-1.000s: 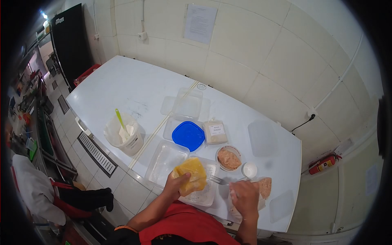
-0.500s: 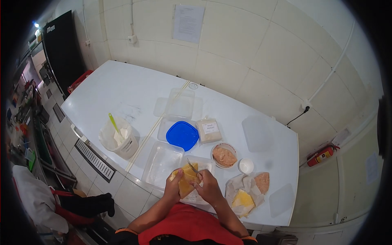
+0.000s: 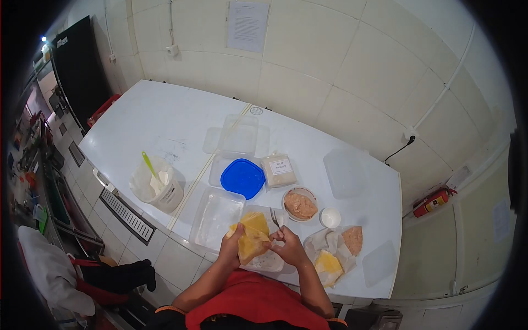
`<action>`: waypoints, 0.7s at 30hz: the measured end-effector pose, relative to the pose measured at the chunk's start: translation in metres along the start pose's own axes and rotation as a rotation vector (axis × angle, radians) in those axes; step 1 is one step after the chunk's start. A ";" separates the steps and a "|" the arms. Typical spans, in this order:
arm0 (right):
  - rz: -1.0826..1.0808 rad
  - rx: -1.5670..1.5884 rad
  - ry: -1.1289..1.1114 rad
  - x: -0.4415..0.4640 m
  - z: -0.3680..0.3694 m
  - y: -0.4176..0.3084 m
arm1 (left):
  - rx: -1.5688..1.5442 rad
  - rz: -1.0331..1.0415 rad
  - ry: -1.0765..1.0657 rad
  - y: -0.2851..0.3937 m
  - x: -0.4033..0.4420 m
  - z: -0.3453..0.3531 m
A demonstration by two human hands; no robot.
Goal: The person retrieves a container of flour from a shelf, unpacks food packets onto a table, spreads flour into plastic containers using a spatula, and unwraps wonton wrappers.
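Observation:
My left hand (image 3: pixel 232 247) grips a thin, yellow, square dough wrapper (image 3: pixel 252 234) by its left edge. The wrapper is held up over a clear plastic container (image 3: pixel 273 264). In my right hand (image 3: pixel 290 250) is a metal fork (image 3: pixel 274 215), its tines pointing up and away from me. Some right fingers are near or against the wrapper's right edge; contact is hard to make out. A bowl (image 3: pixel 286 214) of pinkish minced filling (image 3: pixel 300 204) stands beyond my right hand. More yellow wrappers (image 3: pixel 328 262) lie on crumpled white paper (image 3: pixel 348 263) to its right.
Around the table (image 3: pixel 165 107) are another clear container (image 3: pixel 217 217), a blue lid (image 3: pixel 242 179), a labelled packet (image 3: pixel 280 170), a small white cup (image 3: pixel 330 218) and a flat piece of pinkish filling (image 3: pixel 352 240). A white tub (image 3: pixel 168 199) holds white powder and a green-handled utensil (image 3: pixel 148 163).
The yellow wrapper has been turned and now shows a wider face. My right hand has shifted right, and the fork has swung upright, away from the wrapper. The camera view has moved slightly.

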State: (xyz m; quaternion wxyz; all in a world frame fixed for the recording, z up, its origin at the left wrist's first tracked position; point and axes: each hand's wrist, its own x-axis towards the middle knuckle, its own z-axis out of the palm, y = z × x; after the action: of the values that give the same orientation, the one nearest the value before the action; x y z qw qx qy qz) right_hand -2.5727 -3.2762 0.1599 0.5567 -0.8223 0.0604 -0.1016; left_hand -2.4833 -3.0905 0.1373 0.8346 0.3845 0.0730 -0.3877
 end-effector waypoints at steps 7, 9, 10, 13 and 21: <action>-0.003 -0.227 -0.094 -0.007 -0.020 -0.022 | -0.197 -0.281 -0.188 0.000 0.001 -0.006; 0.029 -0.179 -0.130 -0.008 -0.024 -0.019 | -0.197 -0.288 -0.216 0.004 -0.001 -0.005; 0.042 -0.156 -0.150 -0.007 -0.025 -0.016 | -0.202 -0.279 -0.196 0.002 0.001 -0.008; 0.032 0.398 0.008 -0.014 -0.017 0.005 | -0.206 -0.244 -0.129 0.000 0.005 -0.013; 0.091 0.618 -0.035 -0.017 -0.017 -0.006 | -0.155 -0.220 -0.115 -0.004 -0.003 -0.006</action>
State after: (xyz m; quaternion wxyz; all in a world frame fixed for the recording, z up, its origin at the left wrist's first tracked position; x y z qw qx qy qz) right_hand -2.5932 -3.2854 0.1695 0.7853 -0.6121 0.0539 -0.0761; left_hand -2.4870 -3.0866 0.1320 0.8169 0.2857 0.0967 -0.4915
